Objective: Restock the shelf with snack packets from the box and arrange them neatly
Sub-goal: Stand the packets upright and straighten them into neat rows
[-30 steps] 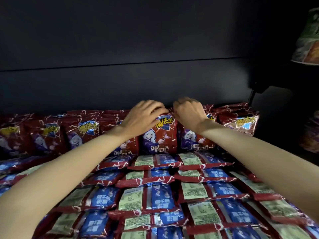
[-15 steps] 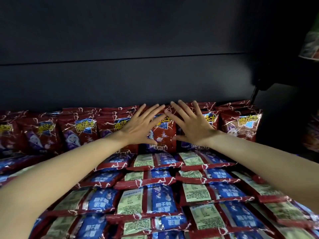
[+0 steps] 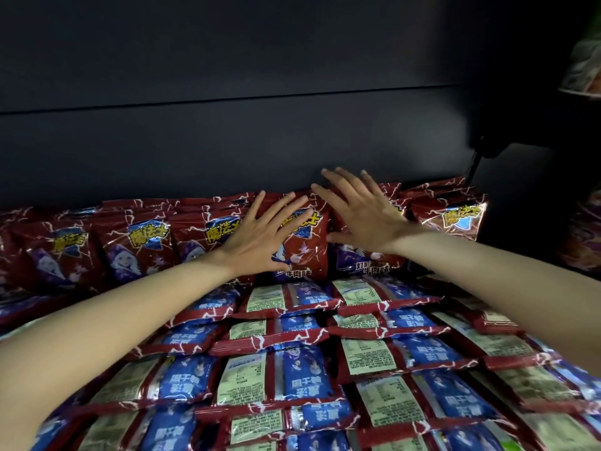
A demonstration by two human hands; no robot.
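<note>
While both bare forearms are extended into the shelf from 7 and 4 o'clock, the left hand (image 3: pixel 260 242) and the right hand (image 3: pixel 364 213) are laid flat, fingers straight and spread, against the upright back row of glossy dark-red foil snack packets (image 3: pixel 143 249) with yellow lettering and a purple figure. Nothing is gripped by either hand. The left hand is pressed on the face of the centre upright red packet (image 3: pixel 307 252), just left of 12 o'clock from the frame centre; the right hand is placed on the adjoining upright packet (image 3: pixel 374 265) at 1 o'clock, its fingertips reaching above the packet tops, in front of the dark matte back panel of the shelf (image 3: pixel 227 141). The two hands are held near each other but apart.

From the centre down to 6 o'clock, overlapping rows of flat-lying packets (image 3: pixel 292 375) are stacked back side up, with blue panels and pale-green label panels showing. At 2 o'clock, a separate pale crinkled bag (image 3: pixel 583 73) is partly seen at the frame edge.
</note>
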